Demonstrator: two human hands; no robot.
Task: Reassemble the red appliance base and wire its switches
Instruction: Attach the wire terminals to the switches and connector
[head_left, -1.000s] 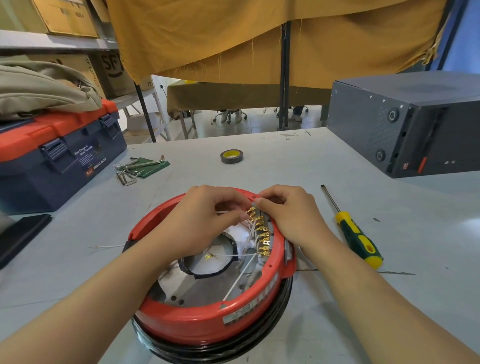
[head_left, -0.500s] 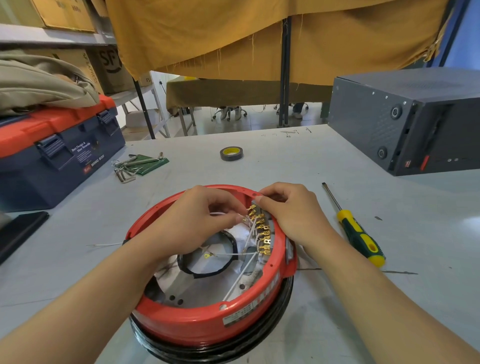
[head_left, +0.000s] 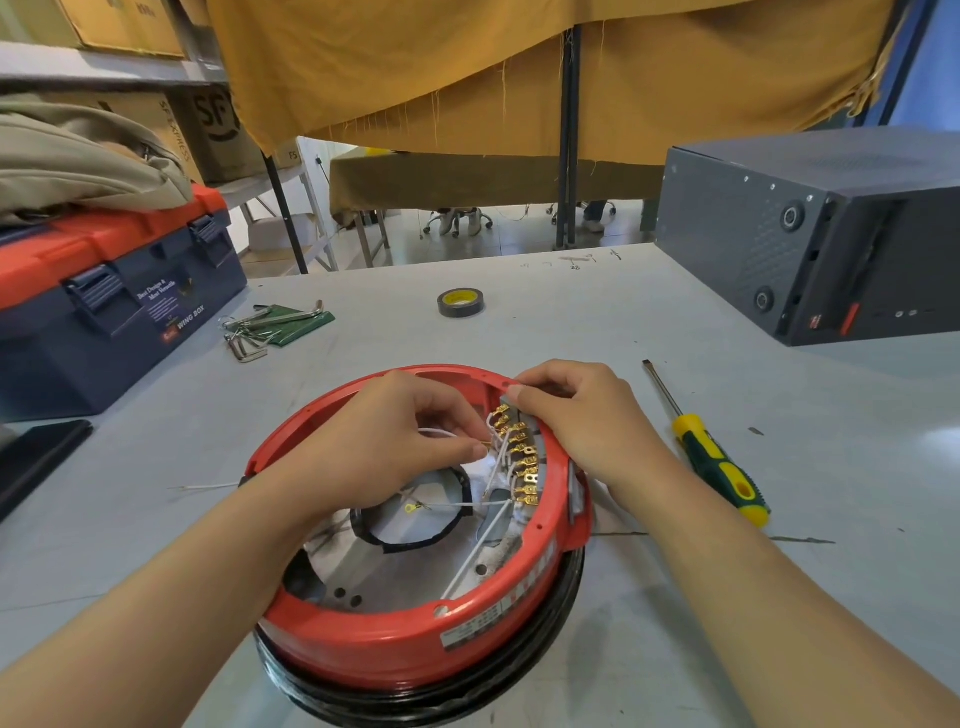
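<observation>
The round red appliance base (head_left: 395, 636) lies upside down on the grey table, open side up, on a black ring. A row of brass switch terminals (head_left: 519, 457) runs along its inner right wall, with thin white wires (head_left: 475, 545) leading from them across the metal floor. My left hand (head_left: 384, 441) pinches a white wire with a small brass connector just left of the terminals. My right hand (head_left: 582, 415) curls over the red rim and grips the switch block at the top of the terminal row.
A yellow-and-green screwdriver (head_left: 714, 460) lies right of the base. A roll of black tape (head_left: 461, 303) and hex keys on a green pouch (head_left: 270, 327) lie farther back. A blue and red toolbox (head_left: 104, 301) stands at left, a dark computer case (head_left: 821, 234) at right.
The hands have hardly shifted. My left hand's pinched connector now sits slightly lower and a little away from the top terminals. The view has tilted down a little.
</observation>
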